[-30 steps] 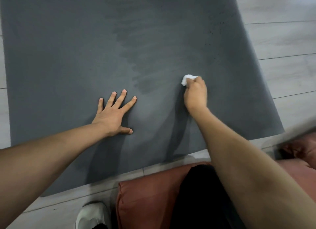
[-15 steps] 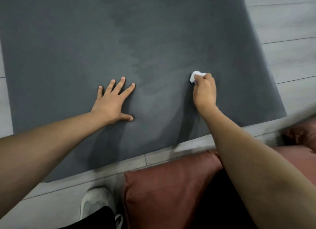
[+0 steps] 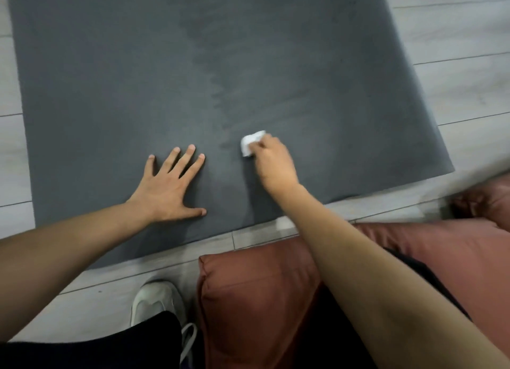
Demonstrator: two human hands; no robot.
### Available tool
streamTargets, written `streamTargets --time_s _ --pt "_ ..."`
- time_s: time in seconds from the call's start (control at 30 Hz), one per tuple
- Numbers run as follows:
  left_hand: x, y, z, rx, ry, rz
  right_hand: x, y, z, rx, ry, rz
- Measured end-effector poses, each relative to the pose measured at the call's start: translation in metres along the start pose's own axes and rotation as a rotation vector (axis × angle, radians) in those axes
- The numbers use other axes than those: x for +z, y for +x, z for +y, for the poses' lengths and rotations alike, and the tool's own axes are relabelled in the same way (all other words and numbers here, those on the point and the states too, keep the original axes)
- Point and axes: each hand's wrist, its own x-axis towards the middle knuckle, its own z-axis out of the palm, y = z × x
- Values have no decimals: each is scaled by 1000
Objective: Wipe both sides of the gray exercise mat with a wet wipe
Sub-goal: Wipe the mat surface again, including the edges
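Note:
The gray exercise mat (image 3: pixel 110 79) lies flat on the floor and fills most of the view, with darker damp streaks down its middle and right half. My left hand (image 3: pixel 168 186) presses flat on the mat near its front edge, fingers spread. Just to the right, my right hand (image 3: pixel 273 164) grips a bunched white wet wipe (image 3: pixel 250 143) and holds it against the mat. Most of the wipe is hidden under my fingers.
Pale wood-look floor (image 3: pixel 455 73) surrounds the mat. A reddish-brown cushion (image 3: pixel 256 291) lies in front of the mat under my right arm, with another (image 3: pixel 485 197) at the right edge. My white shoe (image 3: pixel 154 299) and black trouser leg sit at the bottom.
My right hand has slid the wipe leftward across the mat, ending close to my left hand. The left hand stays planted flat in the same spot.

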Motion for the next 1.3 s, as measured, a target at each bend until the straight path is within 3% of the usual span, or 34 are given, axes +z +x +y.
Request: streamTargets --time_s 0.1,0.2,0.3,0.43,0.57,0.63,0.73,0.8,0.9,1.0,1.07,1.2,1.3 --pt "1 1 2 -14 -36 -56 -42 4 74 314 -69 76" --pt "-2 4 3 -31 -75 -94 -61 6 81 429 -43 11" --pt "-3 5 4 -38 -79 -111 -35 -16 14 346 41 11" --pt "-4 4 4 -40 -93 -101 15 -66 -78 69 194 -118" --pt "-6 2 5 -52 -99 -102 9 -57 -50 22 98 -161" --pt "-7 2 6 -54 -101 -106 -11 -52 -6 194 -7 -127" --pt "-6 3 6 -59 -103 -106 -57 -51 70 601 -76 -3" --pt "-5 4 5 -60 -103 -104 -64 -53 80 716 -66 23" --pt "-5 4 7 -59 -107 -83 -32 -68 8 539 -36 -72" --pt "-10 -4 10 -102 -104 -84 5 -93 -87 236 104 -311" --pt "-6 -11 12 -137 -141 -74 10 -96 -107 172 147 -412" --pt "-3 -34 0 -114 -128 -109 -7 -83 -55 268 68 -321" --pt "-1 -54 -20 -133 -112 -159 -39 -71 31 590 -110 -177"
